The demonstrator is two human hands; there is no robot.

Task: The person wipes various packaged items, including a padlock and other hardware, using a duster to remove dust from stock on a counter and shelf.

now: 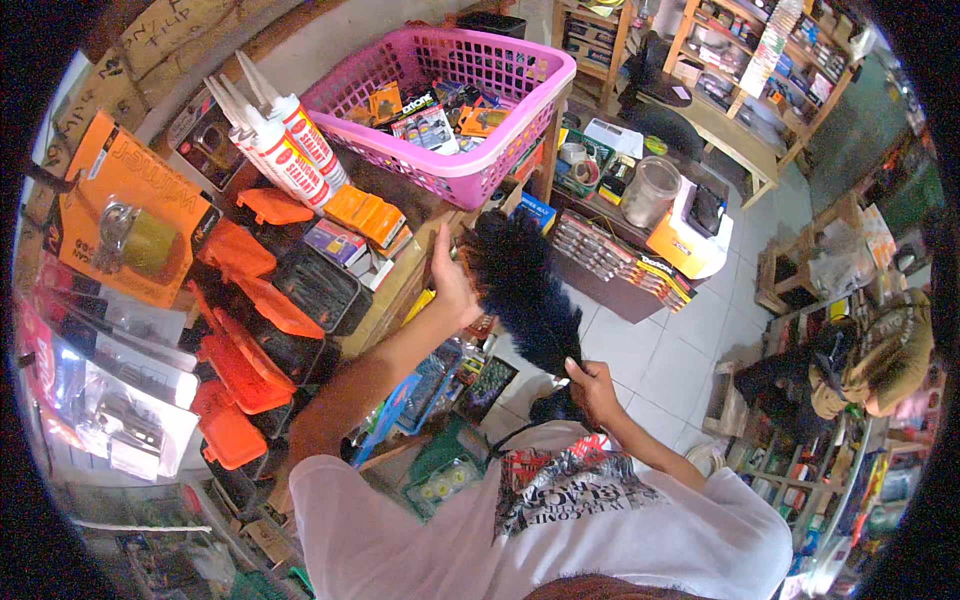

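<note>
A dark, fluffy duster (520, 280) slants across the middle of the view in front of me. My right hand (592, 388) is closed around its lower end, thumb lying along the top. Beside the duster's upper end is my left hand (455, 280), close to the front edge of the wooden shelf (400, 285). One digit of it stretches upward and the hand looks open; its other fingers are partly hidden by the dark fibres. Just beyond stands a pink plastic basket (440, 165) with small packaged goods inside.
White sealant tubes (285, 150), orange boxes (365, 210) and orange-lidded black cases (250, 360) crowd the left side. A low display (620, 260) with packs and a clear jar (652, 190) stands ahead right. Stocked shelves (800, 60) and a wooden bench (735, 150) are farther back.
</note>
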